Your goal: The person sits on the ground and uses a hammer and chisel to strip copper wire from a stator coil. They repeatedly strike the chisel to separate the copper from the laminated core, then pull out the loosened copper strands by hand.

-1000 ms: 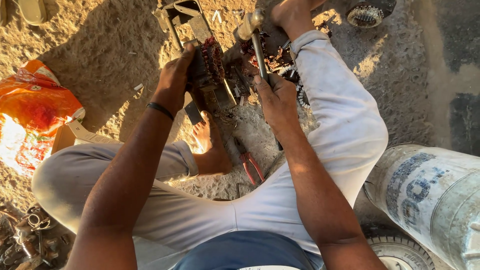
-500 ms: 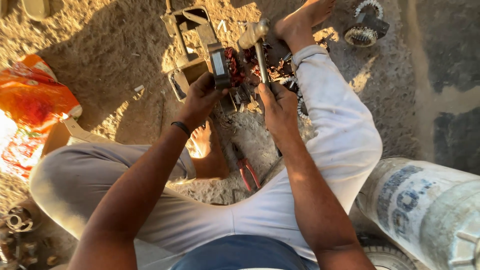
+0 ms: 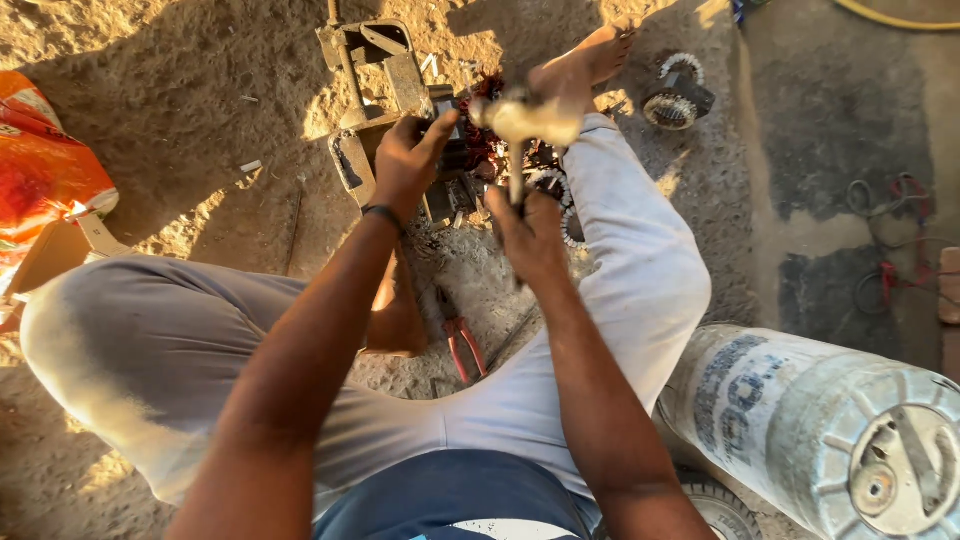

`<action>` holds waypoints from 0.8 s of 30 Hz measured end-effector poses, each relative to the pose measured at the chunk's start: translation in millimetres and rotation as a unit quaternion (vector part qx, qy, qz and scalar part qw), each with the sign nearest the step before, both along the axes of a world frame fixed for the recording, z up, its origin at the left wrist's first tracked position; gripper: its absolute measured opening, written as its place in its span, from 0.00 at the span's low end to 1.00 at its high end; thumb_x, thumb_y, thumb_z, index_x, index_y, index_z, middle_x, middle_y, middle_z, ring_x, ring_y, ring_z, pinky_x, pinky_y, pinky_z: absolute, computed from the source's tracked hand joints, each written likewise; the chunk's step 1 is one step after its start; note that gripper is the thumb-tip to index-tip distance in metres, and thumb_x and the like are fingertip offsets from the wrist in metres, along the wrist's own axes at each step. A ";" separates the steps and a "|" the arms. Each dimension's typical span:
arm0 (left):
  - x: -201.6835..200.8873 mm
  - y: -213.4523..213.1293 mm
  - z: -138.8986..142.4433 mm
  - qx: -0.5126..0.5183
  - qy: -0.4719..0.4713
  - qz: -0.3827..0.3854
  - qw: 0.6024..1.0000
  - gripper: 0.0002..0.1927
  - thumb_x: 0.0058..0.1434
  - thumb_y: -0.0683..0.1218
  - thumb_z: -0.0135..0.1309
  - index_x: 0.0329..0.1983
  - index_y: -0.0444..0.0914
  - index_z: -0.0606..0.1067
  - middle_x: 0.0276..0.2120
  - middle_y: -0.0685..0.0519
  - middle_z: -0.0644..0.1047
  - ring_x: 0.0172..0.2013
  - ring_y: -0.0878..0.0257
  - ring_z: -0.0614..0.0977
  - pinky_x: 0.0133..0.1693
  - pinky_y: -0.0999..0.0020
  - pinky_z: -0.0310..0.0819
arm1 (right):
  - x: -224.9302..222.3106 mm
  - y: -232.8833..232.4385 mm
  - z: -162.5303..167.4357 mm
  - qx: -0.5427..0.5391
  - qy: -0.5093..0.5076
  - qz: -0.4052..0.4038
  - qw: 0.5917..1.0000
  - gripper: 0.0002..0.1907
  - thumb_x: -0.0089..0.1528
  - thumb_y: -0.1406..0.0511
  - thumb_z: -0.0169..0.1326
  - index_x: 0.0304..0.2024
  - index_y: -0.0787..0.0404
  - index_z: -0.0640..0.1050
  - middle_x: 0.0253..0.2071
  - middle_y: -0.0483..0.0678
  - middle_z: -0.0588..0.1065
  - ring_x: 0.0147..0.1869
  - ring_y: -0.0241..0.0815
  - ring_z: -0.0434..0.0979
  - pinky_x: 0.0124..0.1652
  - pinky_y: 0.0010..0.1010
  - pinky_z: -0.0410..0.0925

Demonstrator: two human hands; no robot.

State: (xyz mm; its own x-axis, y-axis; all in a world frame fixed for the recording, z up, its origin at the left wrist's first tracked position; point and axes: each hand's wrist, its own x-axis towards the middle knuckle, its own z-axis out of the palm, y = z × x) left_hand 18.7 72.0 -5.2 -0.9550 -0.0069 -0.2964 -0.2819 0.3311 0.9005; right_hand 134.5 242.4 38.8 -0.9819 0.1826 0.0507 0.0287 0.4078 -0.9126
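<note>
Two hands (image 3: 405, 160): hammer (image 3: 520, 125), motor part (image 3: 455, 150)

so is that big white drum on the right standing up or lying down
Lying on its side. The white drum shows its round end cap facing the camera at lower right, its body stretching along the ground beside the person's leg.

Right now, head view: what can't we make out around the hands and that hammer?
- Hammer: head motion-blurred; its handle's grip end is hidden inside the right hand.
- Motor part under the left hand: palm and fingers cover it, contact point unseen.
- Pliers: jaws hidden behind the left foot.
- Metal cylinder: cut off by the right and bottom edges.
- Orange bag: cut off by the left edge.
</note>
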 end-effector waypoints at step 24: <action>-9.6 12.1 -32.1 -0.103 -0.009 0.087 0.991 0.43 0.64 0.75 0.42 0.30 0.32 0.83 0.25 0.43 0.82 0.28 0.53 0.85 0.35 0.58 0.78 | 17.8 2.4 66.0 -0.205 0.264 0.011 0.942 0.13 0.73 0.61 0.45 0.38 0.62 0.72 0.28 0.44 0.69 0.23 0.28 0.58 0.22 0.24 0.55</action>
State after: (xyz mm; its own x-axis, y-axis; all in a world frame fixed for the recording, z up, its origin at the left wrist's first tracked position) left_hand 9.0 84.0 -37.3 -0.9289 -0.2328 -0.2881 -0.3656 0.4521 0.8136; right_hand 152.3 244.9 104.8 -0.8438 0.2726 0.4623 -0.4775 0.0121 -0.8786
